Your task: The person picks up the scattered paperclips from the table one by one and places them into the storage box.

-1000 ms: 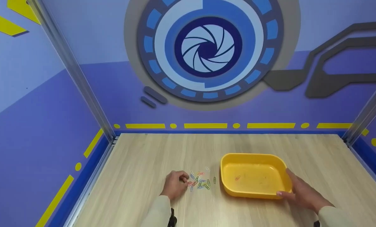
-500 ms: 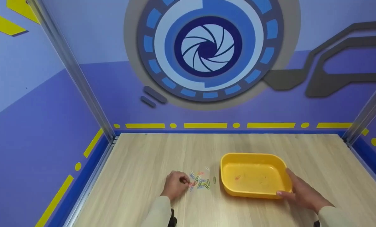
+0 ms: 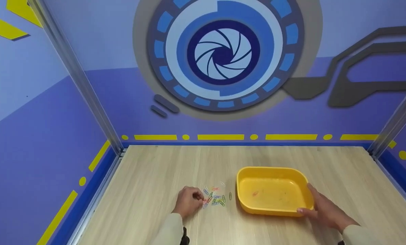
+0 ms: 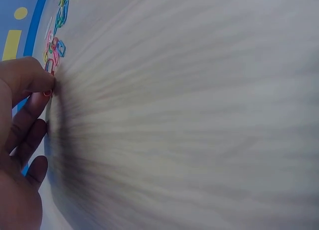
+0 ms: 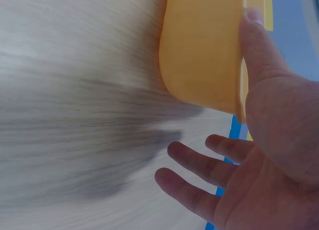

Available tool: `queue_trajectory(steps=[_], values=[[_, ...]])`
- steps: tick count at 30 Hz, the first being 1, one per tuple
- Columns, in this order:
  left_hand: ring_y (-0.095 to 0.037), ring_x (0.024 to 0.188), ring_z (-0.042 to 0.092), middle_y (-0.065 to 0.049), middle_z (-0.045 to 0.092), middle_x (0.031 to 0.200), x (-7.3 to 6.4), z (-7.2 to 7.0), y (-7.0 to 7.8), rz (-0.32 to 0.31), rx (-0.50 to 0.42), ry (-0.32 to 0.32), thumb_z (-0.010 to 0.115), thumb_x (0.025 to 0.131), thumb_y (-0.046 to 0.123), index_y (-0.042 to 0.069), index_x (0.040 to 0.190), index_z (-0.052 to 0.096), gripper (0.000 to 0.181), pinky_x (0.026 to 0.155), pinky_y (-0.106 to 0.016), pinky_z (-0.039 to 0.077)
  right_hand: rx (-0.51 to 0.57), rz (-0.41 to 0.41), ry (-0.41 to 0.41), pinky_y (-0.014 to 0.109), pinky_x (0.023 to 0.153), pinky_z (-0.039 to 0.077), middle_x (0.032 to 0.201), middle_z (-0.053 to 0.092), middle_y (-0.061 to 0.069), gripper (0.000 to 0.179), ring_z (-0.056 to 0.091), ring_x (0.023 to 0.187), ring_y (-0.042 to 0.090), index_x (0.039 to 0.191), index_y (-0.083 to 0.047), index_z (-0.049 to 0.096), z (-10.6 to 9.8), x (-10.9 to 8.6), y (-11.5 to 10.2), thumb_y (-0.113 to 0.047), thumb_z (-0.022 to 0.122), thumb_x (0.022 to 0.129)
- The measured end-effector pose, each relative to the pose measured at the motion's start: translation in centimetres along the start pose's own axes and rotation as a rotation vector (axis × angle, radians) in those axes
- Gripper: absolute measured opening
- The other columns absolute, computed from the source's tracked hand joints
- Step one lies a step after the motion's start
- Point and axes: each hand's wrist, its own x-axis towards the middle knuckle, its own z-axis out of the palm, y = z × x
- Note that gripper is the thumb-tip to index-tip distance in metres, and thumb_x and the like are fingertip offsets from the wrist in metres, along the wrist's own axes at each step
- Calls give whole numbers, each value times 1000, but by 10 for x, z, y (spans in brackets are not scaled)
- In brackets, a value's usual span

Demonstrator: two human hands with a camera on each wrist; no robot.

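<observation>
On the table lies a loose cluster of coloured paper clips (image 3: 217, 199). At its left edge my left hand (image 3: 187, 201) pinches a red paper clip (image 4: 48, 94) between thumb and index finger, low over the tabletop. The other fingers of that hand are loosely bent. To the right stands a yellow plastic tub (image 3: 274, 211) with one red paper clip (image 3: 255, 193) inside. My right hand (image 3: 328, 207) holds the tub at its front right corner, thumb (image 5: 259, 45) on the rim. Three fingers stand apart from the tub in the right wrist view; the index finger is hidden there.
A single green paper clip (image 3: 230, 196) lies between the cluster and the tub. The wooden table (image 3: 148, 177) is bounded by a printed blue-purple back wall (image 3: 104, 102) and side panels, with metal posts (image 3: 87, 92) at the far corners.
My left fingertips have moved slightly in at the cluster's left edge, and clips there have shifted a little. The right hand and the tub keep their place; the head view has tilted slightly.
</observation>
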Motion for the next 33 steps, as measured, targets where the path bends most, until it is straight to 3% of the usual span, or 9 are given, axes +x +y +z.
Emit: queue_trajectory(steps=[10, 17, 25, 33], values=[[-7, 72, 48, 11, 59, 70, -3, 2, 1, 19, -8, 27, 70, 71, 6, 21, 70, 66, 15, 66, -21, 37, -4, 21, -9, 61, 100, 21, 150, 11, 23, 117, 31, 125, 45, 146, -14, -9, 2, -2, 1, -68, 60, 67], [-5, 74, 48, 12, 59, 74, -1, 1, 3, 24, 0, 41, 70, 74, 10, 22, 72, 65, 13, 66, -21, 38, -5, 22, -8, 61, 100, 20, 150, 10, 24, 118, 27, 127, 47, 146, -10, -8, 2, -4, 3, -68, 59, 67], [-10, 79, 48, 9, 57, 79, 1, 0, 11, -31, -29, 36, 68, 75, 12, 22, 75, 65, 11, 68, -22, 38, -16, -11, -6, 60, 101, 22, 149, 9, 25, 117, 26, 128, 48, 146, -9, -7, 0, -2, 0, -67, 59, 69], [-12, 83, 48, 8, 54, 83, 1, 1, 20, -80, -65, 2, 68, 76, 11, 24, 76, 64, 14, 68, -25, 38, -16, 7, -18, 62, 101, 18, 150, 9, 24, 117, 21, 131, 48, 146, -11, -10, -2, -3, -2, -67, 59, 69]])
